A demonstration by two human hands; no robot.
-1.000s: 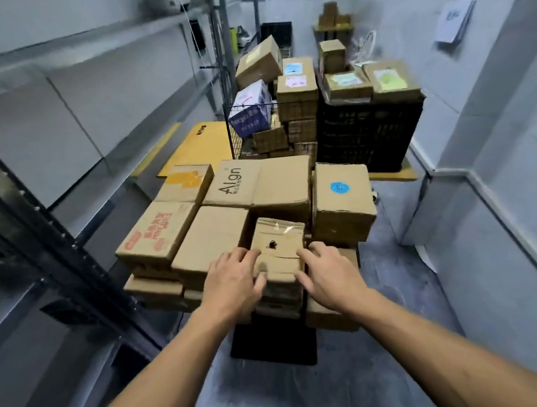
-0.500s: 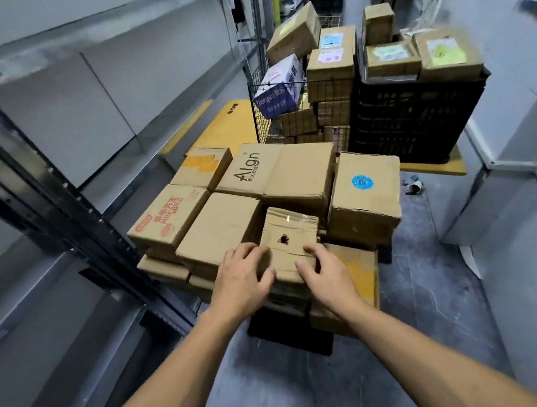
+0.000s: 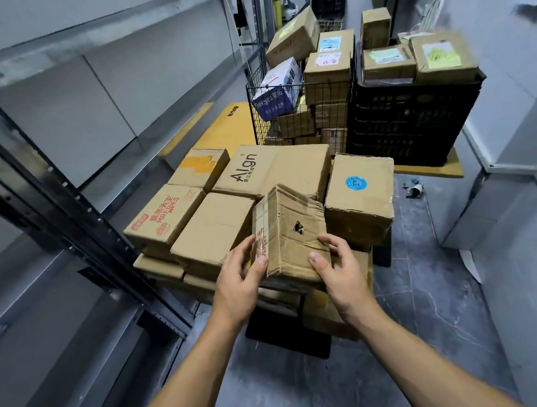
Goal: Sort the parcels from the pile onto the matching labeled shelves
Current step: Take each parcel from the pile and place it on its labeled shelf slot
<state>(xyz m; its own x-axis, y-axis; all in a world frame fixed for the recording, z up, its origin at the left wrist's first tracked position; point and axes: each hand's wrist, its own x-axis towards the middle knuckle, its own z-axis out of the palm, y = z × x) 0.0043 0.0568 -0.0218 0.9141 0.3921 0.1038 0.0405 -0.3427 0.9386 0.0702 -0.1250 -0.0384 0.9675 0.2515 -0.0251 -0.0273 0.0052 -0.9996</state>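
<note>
A small worn cardboard parcel (image 3: 290, 230) with a dark hole in its top is tilted up at the front of the parcel pile (image 3: 217, 227). My left hand (image 3: 239, 279) grips its left side, thumb on the taped edge. My right hand (image 3: 339, 267) grips its right side. Around it lie brown boxes: one printed "Algn" (image 3: 270, 170), one with red lettering (image 3: 164, 214), one with a blue round sticker (image 3: 358, 192). Grey metal shelves (image 3: 66, 101) run along the left; no labels are readable on them.
A wire basket (image 3: 298, 110) full of boxes and a black plastic crate (image 3: 412, 119) topped with labelled parcels stand behind the pile. A yellow flat carton (image 3: 224, 126) lies by the shelf. A grey wall is on the right. Grey floor (image 3: 415, 304) is open to the right.
Both hands have closed on the small parcel's sides and tipped it up off the pile, showing its left face. The camera has moved closer and tilted down.
</note>
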